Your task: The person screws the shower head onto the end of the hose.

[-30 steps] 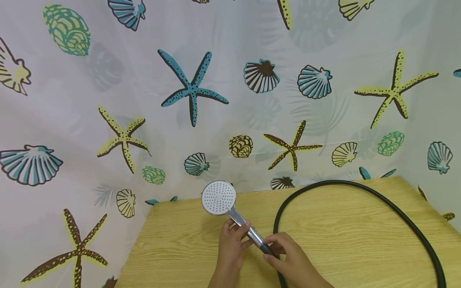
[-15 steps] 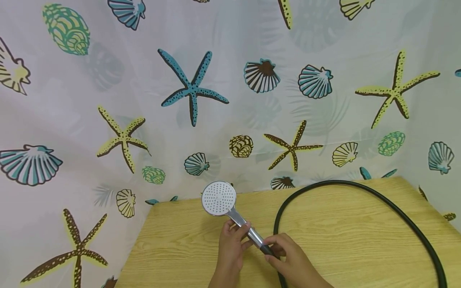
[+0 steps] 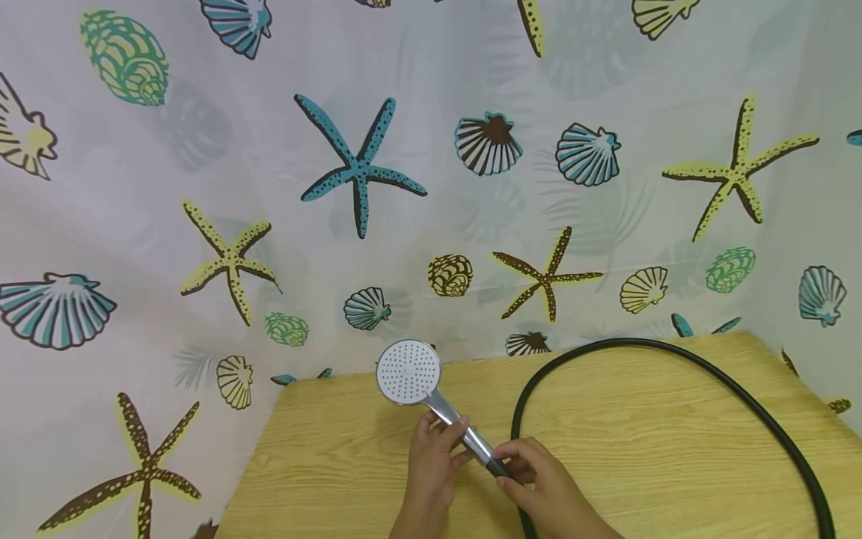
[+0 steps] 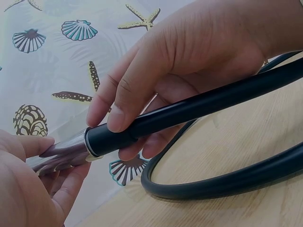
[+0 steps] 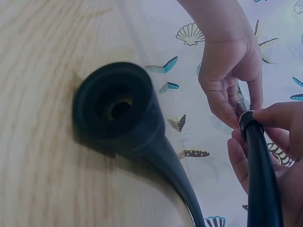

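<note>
A chrome hand shower [image 3: 408, 372] with a round white spray face tilts up to the left above the table. My left hand [image 3: 431, 464] grips its handle [image 3: 477, 443]. At the handle's lower end sits the black collar [image 4: 106, 140] of a thick black hose [image 3: 714, 363]. Thumb and fingers of my right hand [image 3: 548, 483] pinch that collar right where it meets the chrome. In the left wrist view the collar's edge lies flush against the handle's rim. My right palm [image 5: 289, 175] lies beside the hose in the right wrist view.
The hose arcs across the right side of the wood-grain table [image 3: 323, 449]. Its other end, a wide black cup-shaped fitting [image 5: 147, 135], lies on the table in the right wrist view. A curtain [image 3: 417, 202] printed with shells and starfish hangs behind and along both sides.
</note>
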`<state>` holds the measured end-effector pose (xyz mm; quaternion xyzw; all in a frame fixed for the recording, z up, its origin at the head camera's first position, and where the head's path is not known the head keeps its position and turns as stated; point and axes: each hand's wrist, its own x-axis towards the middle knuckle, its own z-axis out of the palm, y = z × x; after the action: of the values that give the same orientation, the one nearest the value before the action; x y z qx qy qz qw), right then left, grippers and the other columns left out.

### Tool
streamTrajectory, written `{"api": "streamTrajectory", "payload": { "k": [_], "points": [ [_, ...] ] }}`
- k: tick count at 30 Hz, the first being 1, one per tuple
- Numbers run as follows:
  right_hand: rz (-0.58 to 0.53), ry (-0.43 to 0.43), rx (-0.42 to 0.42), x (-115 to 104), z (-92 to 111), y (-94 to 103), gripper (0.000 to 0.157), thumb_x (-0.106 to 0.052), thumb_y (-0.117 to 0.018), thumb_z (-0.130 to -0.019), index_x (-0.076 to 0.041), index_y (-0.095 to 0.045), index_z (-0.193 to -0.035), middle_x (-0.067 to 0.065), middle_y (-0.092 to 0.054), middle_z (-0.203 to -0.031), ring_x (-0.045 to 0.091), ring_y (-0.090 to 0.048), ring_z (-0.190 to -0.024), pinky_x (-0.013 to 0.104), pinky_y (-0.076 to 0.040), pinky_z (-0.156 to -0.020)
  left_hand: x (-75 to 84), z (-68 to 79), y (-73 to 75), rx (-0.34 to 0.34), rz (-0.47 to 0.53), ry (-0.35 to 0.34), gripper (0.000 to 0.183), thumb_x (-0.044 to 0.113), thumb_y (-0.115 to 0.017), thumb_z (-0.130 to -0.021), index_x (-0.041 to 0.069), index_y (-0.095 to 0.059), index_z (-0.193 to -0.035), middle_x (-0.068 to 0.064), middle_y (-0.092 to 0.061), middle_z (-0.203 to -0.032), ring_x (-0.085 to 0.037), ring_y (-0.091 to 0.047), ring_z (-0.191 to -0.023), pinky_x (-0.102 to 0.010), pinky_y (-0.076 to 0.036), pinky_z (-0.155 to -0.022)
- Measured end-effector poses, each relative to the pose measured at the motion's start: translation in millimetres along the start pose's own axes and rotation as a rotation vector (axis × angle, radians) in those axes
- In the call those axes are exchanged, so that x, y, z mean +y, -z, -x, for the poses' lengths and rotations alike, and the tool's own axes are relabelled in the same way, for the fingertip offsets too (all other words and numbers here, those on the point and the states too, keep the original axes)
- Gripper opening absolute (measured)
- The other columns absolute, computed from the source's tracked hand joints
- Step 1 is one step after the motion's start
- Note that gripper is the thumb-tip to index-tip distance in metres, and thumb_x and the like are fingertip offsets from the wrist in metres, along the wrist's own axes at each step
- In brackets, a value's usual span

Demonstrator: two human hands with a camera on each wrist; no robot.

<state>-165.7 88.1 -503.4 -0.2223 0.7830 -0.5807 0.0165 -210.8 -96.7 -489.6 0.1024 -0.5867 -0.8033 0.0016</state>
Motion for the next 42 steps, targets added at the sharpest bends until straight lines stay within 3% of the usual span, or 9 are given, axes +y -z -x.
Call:
{"api": "streamTrajectory", "payload": {
  "k": [11,25,42],
  "points": [
    [-0.011,-0.009,0.003,3.3,0.2,-0.1,0.030,-0.020,-0.067,-0.098,-0.013,-0.058,-0.126,0.010,-0.060,-0.125,0.013,-0.066,-0.104,0.025,-0.058,-0.091,-0.3,-0.5,0.3,-0.004,0.011,0.007,0.058,0.017,-0.075,-0.091,0.003,-0.046,-0.138,-0.009,-0.067,-0.115,-0.018,-0.070,-0.096,-0.038,-0.064,-0.085],
    [-0.098,-0.093,-0.018,1.6,-2.0,1.5,0.033,-0.020,-0.065,-0.099,-0.008,-0.056,-0.128,0.016,-0.059,-0.132,0.025,-0.065,-0.111,0.028,-0.061,-0.088,1.1,0.7,0.1,-0.019,0.015,0.025,0.055,0.020,-0.075,-0.091,0.006,-0.049,-0.137,-0.006,-0.066,-0.116,-0.017,-0.070,-0.099,-0.037,-0.063,-0.087],
    [-0.132,-0.150,-0.030,1.0,-0.6,3.4,0.032,-0.022,-0.064,-0.099,-0.010,-0.056,-0.127,0.017,-0.057,-0.133,0.026,-0.066,-0.113,0.028,-0.062,-0.087,2.3,1.4,-0.3,-0.018,0.033,0.039,0.055,0.019,-0.075,-0.091,0.005,-0.050,-0.138,-0.006,-0.067,-0.115,-0.017,-0.071,-0.097,-0.036,-0.063,-0.086]
  ]
}}
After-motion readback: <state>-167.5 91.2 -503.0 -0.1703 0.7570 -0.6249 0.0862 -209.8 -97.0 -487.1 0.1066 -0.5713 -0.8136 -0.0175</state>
